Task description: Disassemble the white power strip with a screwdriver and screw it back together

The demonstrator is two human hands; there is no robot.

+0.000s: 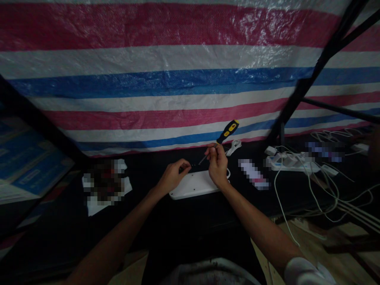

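Observation:
My right hand (218,165) grips a screwdriver (228,131) by its shaft, just below the black and yellow handle. The handle points up and away to the right, and the thin tip slants down to the left. My left hand (175,174) has thumb and fingertips pinched together; whatever may be between them is too small to make out. Between my hands lies a white power strip (196,186), with small dark holes in its upward face. A few tiny light specks, possibly screws, show on the black surface beyond it. A coiled white cord (234,147) rests behind my right hand.
Another white power strip (291,162) with plugs and tangled white cables (322,198) is on the right. Blurred-out items lie on both sides of the black table (142,221). Behind hangs a striped plastic sheet (166,87), with dark metal bars (308,79) slanting beside it.

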